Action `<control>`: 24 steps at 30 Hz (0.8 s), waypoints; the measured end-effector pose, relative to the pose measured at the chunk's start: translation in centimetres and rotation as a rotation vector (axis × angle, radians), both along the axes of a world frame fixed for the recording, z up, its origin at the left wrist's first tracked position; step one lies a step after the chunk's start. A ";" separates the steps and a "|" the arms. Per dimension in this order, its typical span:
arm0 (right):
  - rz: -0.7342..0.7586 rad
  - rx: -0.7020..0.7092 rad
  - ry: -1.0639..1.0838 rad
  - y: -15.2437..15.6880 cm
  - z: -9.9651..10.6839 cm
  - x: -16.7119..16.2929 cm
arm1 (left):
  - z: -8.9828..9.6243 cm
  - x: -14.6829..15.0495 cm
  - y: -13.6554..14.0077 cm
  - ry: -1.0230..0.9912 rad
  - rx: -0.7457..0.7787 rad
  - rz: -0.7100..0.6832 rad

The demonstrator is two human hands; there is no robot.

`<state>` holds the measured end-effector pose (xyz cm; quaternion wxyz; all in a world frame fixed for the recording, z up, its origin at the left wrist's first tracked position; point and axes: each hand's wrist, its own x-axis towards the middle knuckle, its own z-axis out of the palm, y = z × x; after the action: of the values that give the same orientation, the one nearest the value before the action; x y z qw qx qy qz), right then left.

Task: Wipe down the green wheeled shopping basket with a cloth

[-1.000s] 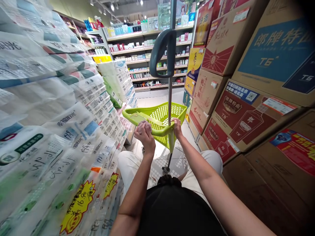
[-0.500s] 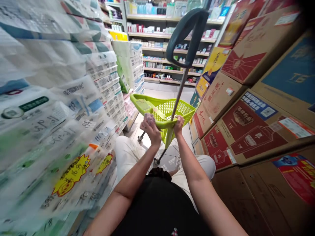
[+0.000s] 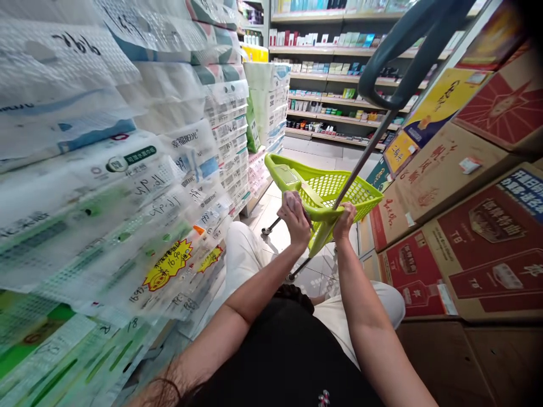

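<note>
A lime-green shopping basket cart [image 3: 317, 214] stands on the floor in front of my knees, tilted in my view. My left hand [image 3: 298, 227] is closed around a crumpled greyish-purple cloth [image 3: 292, 199], pressed against the near left part of the cart's rim. Near the foot of the grey metal pole [image 3: 365, 154], my right hand [image 3: 344, 223] wraps its fingers over the rim. The pole rises to a dark blue-grey loop handle [image 3: 373, 76] at upper right. Only the mesh walls of the basket show clearly; its bottom is partly hidden.
Packs of tissue paper [image 3: 186, 147] are piled high close on my left, with yellow price tags [image 3: 168, 265]. Red and brown cartons [image 3: 479, 226] are stacked on my right. Shelves of small boxes and bottles [image 3: 335, 79] stand ahead across the tiled floor [image 3: 316, 148].
My view has turned left, so the cart, hands and shelves sit further right in the picture. Both hands stay at the rim, the left one still holding the cloth.
</note>
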<state>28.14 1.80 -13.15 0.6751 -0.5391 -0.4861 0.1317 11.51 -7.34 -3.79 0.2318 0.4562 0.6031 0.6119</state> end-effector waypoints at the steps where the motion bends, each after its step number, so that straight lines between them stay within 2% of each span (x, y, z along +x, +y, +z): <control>1: 0.010 0.000 0.000 0.0 0.1 0.0 | 0.3 -0.3 0.6 -0.020 -0.017 0.040; 3: 0.030 -0.006 0.005 0.2 0.3 0.0 | 1.2 -1.6 2.7 -0.047 -0.064 0.109; 7: 0.069 -0.043 0.073 1.2 0.5 -0.9 | 2.1 -3.9 5.9 -0.051 -0.096 0.129; 12: 0.096 -0.057 0.101 1.9 0.7 -1.6 | 1.1 -3.8 4.8 -0.064 -0.054 0.083; 15: 0.140 -0.071 0.114 1.7 0.9 -1.2 | 1.6 -4.1 5.4 -0.085 -0.056 0.092; 20: 0.145 -0.124 0.075 2.3 1.3 -1.4 | 3.1 -6.6 10.2 -0.097 -0.149 0.069; 24: 0.099 -0.167 0.075 3.2 1.5 -3.0 | 3.2 -10.1 14.4 -0.032 -0.160 0.052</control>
<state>25.11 5.02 -11.63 0.6381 -0.5636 -0.4737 0.2252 1.44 7.08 -0.62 0.2614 0.4106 0.6578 0.5748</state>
